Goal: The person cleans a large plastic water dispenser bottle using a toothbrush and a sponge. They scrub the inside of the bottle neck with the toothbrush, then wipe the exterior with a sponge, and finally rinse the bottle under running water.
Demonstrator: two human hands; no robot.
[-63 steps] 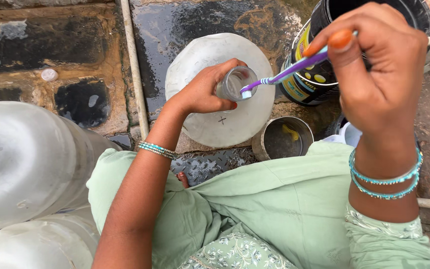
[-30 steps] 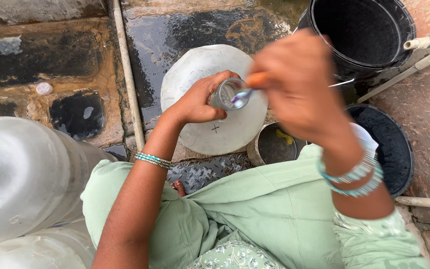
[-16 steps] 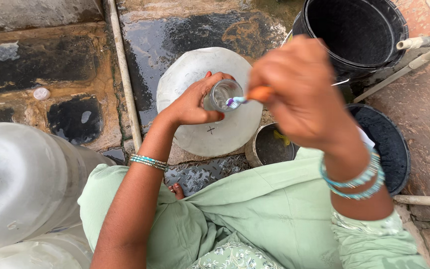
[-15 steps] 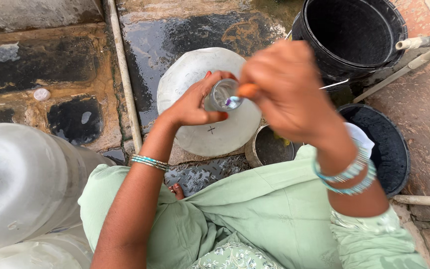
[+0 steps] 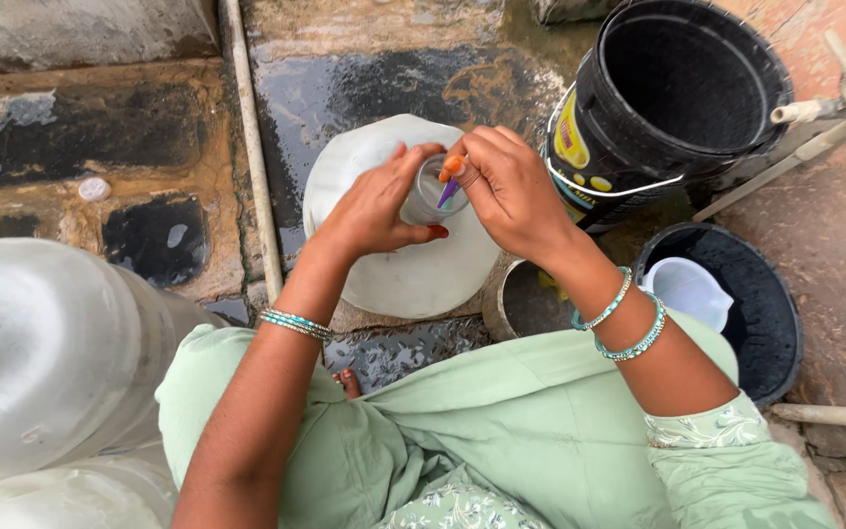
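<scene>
A small clear glass tumbler (image 5: 430,193) sits at frame centre, above a white upturned plastic jug (image 5: 399,269) — the left hand (image 5: 379,206) wrapped around it, the right hand (image 5: 511,191) pinching a purple toothbrush (image 5: 448,191) inside. Short, firm strokes against a steady tumbler should clean best.

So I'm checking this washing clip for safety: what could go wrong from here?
The left hand pinches the small clear glass tumbler by its side over wet stone ground; it might slip and break. The right hand pushes a purple-handled toothbrush into it, which could lever the tumbler loose. The round white plastic lid below might cushion a drop only partly.
</scene>
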